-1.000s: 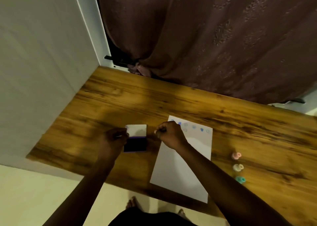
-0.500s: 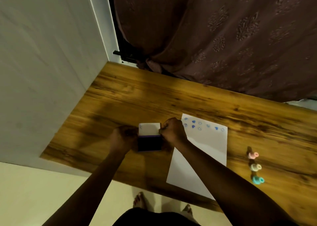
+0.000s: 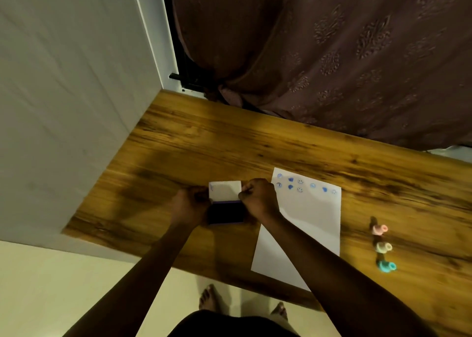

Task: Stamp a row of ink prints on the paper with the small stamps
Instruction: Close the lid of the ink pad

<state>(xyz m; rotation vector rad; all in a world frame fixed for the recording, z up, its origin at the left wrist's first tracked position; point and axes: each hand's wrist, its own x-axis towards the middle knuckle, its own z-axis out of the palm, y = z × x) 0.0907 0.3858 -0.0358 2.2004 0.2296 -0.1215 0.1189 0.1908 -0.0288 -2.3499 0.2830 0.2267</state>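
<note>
Paper (image 3: 304, 224) with blue prints lies right of both hands. Left hand (image 3: 190, 205) and right hand (image 3: 259, 198), fingers curled, grip the open ink pad (image 3: 226, 205) between them. Three stamps (image 3: 381, 247) stand far right.

Wooden table (image 3: 204, 142), dark grain. On it: open ink pad (image 3: 225, 203) near-centre, lid up; white paper (image 3: 301, 229) just right of it, blue prints (image 3: 300, 185) along its far edge. Three small stamps (image 3: 382, 247) in a line further right: pink, cream, teal.
</note>
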